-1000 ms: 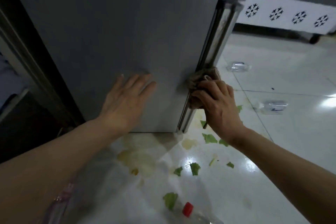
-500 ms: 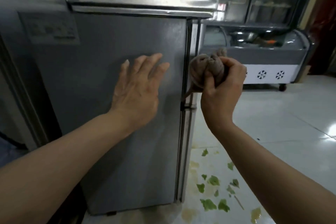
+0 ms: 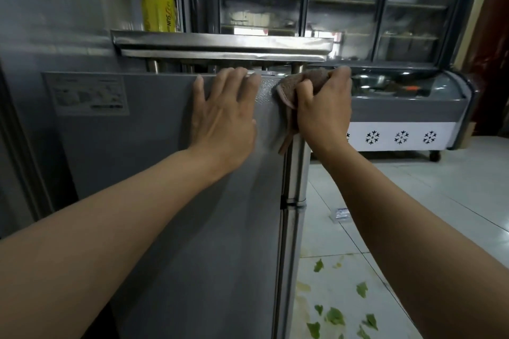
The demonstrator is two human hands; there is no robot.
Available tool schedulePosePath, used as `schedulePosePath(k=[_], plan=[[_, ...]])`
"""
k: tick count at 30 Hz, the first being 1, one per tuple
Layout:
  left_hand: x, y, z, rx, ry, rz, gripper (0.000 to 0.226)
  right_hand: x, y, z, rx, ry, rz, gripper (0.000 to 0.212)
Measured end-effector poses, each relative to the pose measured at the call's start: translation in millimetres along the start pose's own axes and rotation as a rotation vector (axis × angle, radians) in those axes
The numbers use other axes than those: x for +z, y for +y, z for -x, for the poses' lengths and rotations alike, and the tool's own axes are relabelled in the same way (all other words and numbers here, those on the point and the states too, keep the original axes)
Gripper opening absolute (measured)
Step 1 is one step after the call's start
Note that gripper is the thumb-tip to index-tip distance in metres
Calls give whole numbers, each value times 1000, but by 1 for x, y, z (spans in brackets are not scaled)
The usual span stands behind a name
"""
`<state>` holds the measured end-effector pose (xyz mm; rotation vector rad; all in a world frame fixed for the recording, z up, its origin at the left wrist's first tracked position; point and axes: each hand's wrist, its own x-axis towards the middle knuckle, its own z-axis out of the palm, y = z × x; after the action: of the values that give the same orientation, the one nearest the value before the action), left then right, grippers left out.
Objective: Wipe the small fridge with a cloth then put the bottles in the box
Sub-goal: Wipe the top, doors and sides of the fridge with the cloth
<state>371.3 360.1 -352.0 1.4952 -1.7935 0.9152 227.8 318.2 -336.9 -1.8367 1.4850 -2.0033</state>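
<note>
Both hands have climbed to the fridge's (image 3: pixel 170 201) top edge, left hand (image 3: pixel 224 115) flat and open bracing it, right hand (image 3: pixel 323 113) bunching the cloth (image 3: pixel 300 81) at the corner just beside, where it could slip off.

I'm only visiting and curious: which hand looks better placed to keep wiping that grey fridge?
The right hand, probably: it grips the cloth at the fridge top corner. The left hand lies flat on its side, holding nothing.
</note>
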Motion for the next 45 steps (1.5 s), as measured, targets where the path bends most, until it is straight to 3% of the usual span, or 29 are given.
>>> schedulePosePath(k=[9,18,25,29,33,39,43,45], plan=[[28,-5,22,75,98,17,72,14,34,39,-49,77,-75,21],[89,-2,101,225,109,-58,76,26,110,133,20,-32,-26,20],[117,2,160,295,7,-60,73,45,136,155,-76,125,-53,19],[132,-4,183,348,-9,-85,71,51,165,192,-52,96,-82,19],[149,-3,207,410,-73,-89,66,59,182,205,-69,145,-33,32],[178,-7,253,547,-118,-103,67,64,236,271,-2,-16,18,14],[192,-7,278,600,-164,-100,57,67,270,317,32,-86,96,25],[199,-6,289,628,-173,-82,53,67,281,333,32,-120,96,13]])
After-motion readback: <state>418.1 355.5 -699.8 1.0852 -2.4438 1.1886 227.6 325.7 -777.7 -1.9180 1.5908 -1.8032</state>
